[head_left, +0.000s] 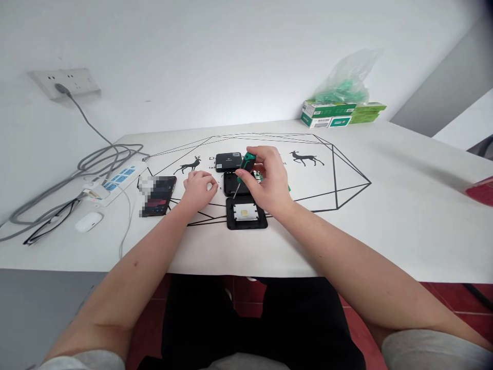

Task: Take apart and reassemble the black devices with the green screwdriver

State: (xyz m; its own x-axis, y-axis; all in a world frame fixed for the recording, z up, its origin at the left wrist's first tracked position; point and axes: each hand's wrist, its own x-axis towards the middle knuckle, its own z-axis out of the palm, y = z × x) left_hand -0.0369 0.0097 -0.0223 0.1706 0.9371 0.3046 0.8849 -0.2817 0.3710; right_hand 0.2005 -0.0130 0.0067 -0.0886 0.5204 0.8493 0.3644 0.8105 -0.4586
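Observation:
My right hand (271, 180) grips a screwdriver (247, 162) with a green and black handle. Its thin shaft slants down to the left, the tip close to the upper left edge of a black casing part (231, 224) with a silver plate (251, 211) inside. Behind that lies a black frame (231, 185), partly covered by my fingers, and farther back a flat black cover (227, 161). A green circuit board (259, 176) shows only in part behind my right hand. My left hand (199, 189) rests on the table with fingers curled together, beside tiny dark bits (221, 183); what it pinches, if anything, is hidden.
Left of my hands lie a phone (164, 195), a white earbud case (89, 222), glasses (52, 223) and a power strip (121, 180) with coiled grey cable (87, 159). Green and white boxes (327, 114) under a plastic bag (348, 77) stand at the back right.

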